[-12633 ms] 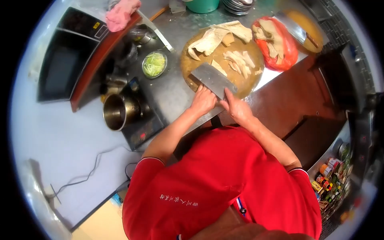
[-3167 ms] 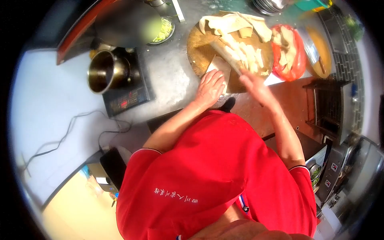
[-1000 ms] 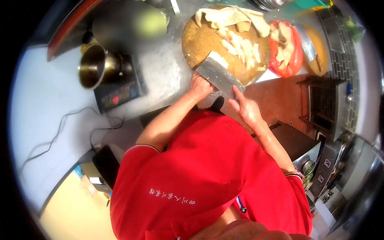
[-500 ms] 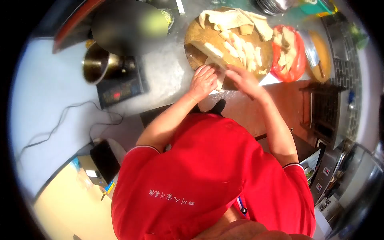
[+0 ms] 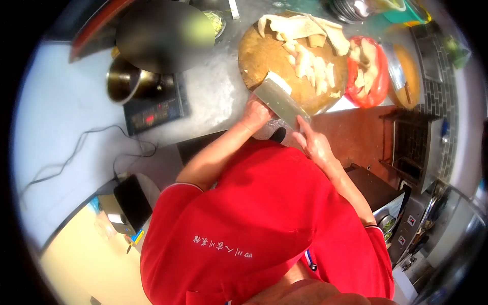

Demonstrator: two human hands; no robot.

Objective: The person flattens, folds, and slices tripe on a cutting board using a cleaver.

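Observation:
A wide cleaver (image 5: pixel 282 105) lies tilted nearly flat over the near edge of the round wooden chopping board (image 5: pixel 256 58). My right hand (image 5: pixel 316 144) is closed round its handle end, with a finger along the blade. Under the blade's left end is my left hand (image 5: pixel 257 113), its fingertips hidden; what they press on cannot be made out. A pale piece (image 5: pixel 278 81) shows just beyond the blade. Cut pale strips (image 5: pixel 307 66) are heaped on the right of the board, and larger pale sheets (image 5: pixel 295 26) lie across its far side.
Right of the board are a red bag (image 5: pixel 378 76) with more pale pieces and another round board (image 5: pixel 406 61) bearing a second cleaver. A metal pot (image 5: pixel 119 79) stands on the cooker (image 5: pixel 152 114) at left. Stacked dishes (image 5: pixel 343 10) and a green basin (image 5: pixel 401 15) are at the back.
Since half a second ago the cleaver has turned from upright to nearly flat and come closer to me. My right hand has moved down with it, and my left fingers are now behind the blade.

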